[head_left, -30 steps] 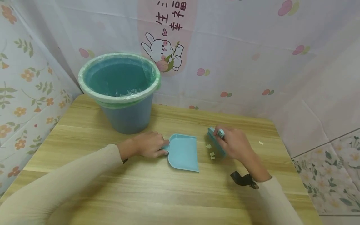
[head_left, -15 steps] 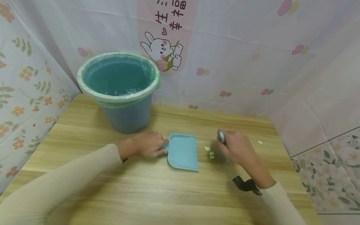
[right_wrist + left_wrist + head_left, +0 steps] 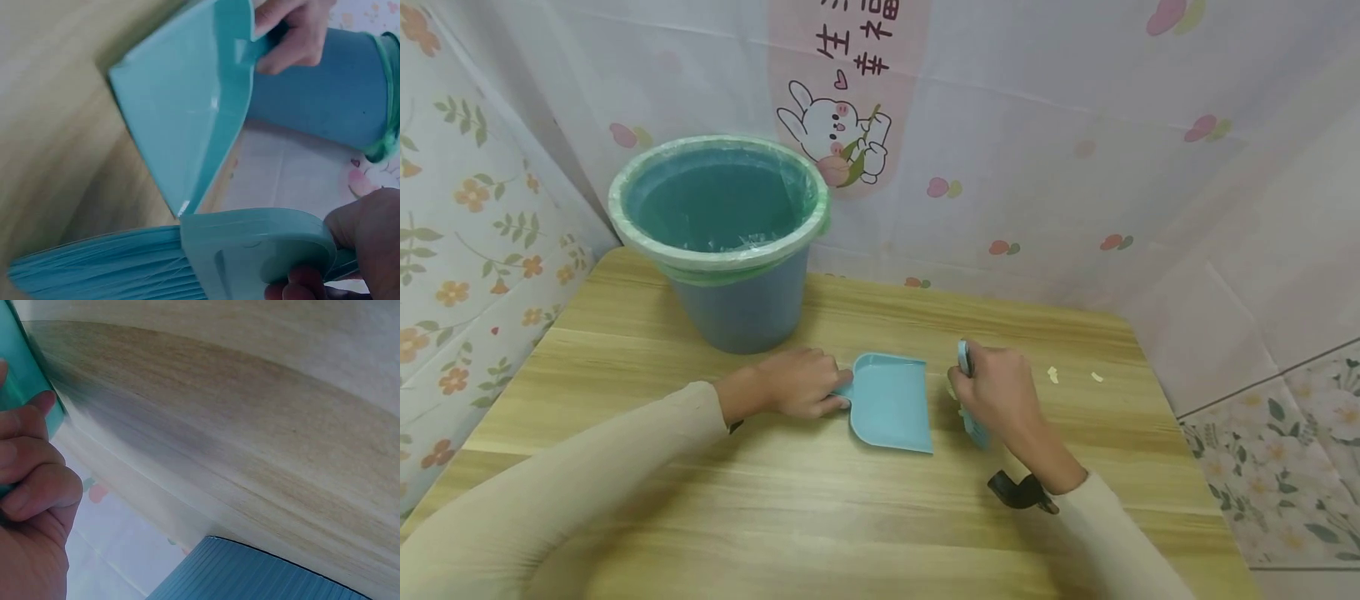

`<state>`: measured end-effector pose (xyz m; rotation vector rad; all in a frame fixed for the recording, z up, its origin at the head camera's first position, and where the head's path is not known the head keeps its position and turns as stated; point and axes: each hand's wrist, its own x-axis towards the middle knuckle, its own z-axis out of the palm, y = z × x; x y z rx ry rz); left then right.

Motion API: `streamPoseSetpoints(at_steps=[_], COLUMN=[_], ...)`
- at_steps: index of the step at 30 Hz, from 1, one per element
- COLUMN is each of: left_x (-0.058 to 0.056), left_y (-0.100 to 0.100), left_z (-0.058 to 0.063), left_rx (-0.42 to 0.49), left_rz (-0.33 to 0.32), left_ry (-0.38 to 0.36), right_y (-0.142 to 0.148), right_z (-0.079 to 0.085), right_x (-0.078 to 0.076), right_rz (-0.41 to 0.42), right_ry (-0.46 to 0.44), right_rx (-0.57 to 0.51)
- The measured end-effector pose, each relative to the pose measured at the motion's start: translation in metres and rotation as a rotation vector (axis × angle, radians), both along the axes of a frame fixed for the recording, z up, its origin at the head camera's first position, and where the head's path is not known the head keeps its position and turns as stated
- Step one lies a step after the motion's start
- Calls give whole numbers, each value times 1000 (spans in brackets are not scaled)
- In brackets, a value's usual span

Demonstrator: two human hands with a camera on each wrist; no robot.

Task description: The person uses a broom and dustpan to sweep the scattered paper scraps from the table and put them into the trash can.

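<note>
My left hand [image 3: 805, 385] grips the handle of a light blue dustpan [image 3: 889, 404], which lies on the table with its wide edge facing right. In my right hand [image 3: 1000, 385] is a matching hand brush [image 3: 256, 250], its blue bristles [image 3: 112, 265] pointing down at the table in the head view. Small pale scraps [image 3: 953, 392] lie just left of the brush, partly covered by hand and brush. Two more pale bits, a nearer scrap [image 3: 1052, 375] and a farther scrap [image 3: 1097, 377], lie right of my right hand.
A blue bin [image 3: 737, 308] with a clear liner folded over its rim stands at the back left of the wooden table [image 3: 820, 525]. Patterned cloth [image 3: 1000, 150] hangs behind the table. A black strap [image 3: 1018, 492] hangs at my right wrist.
My right hand and the brush shift slightly right, then swing left toward the dustpan. A pale scrap now shows right of that hand. The left hand and dustpan stay put.
</note>
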<state>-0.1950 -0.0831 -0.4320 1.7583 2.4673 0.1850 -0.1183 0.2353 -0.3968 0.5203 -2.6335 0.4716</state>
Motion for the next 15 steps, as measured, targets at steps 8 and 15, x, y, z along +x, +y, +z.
streamPoseSetpoints(at_steps=[8, 15], left_x=[-1, -3], left_y=[0, 0], left_z=[-1, -1], left_rx=[-10, -5], left_rz=[1, -5], left_ry=[2, -5], right_y=[2, 14], right_z=[9, 24], right_x=[-13, -7], right_rz=[-38, -34], right_ry=[0, -109], right_rx=[-49, 4])
